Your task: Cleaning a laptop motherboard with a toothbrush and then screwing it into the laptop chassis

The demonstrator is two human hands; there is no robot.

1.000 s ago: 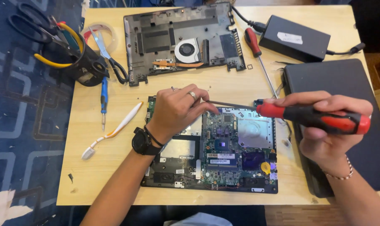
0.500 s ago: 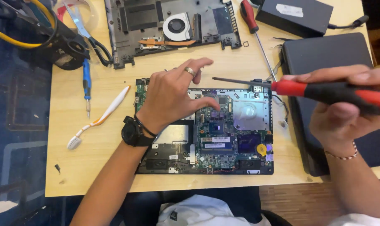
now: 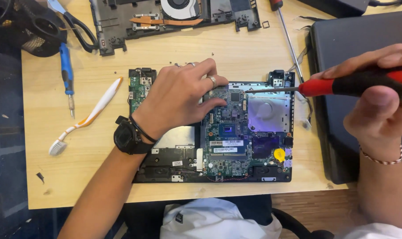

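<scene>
Fingers of the left hand press flat on the opened laptop at frame centre, holding nothing. Right hand grips a red-handled screwdriver, tip over the board

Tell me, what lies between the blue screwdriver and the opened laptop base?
In the head view, a white toothbrush lies aslant on the bare wooden table, between the blue screwdriver and the laptop base.

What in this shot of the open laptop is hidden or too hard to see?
Head view only:
- Screwdriver tip: the red-and-black screwdriver ends behind the left hand.
- Green circuit board: its upper left lies under that hand.
- Right hand: cut by the frame edge.
- Board screws: too small.
</scene>
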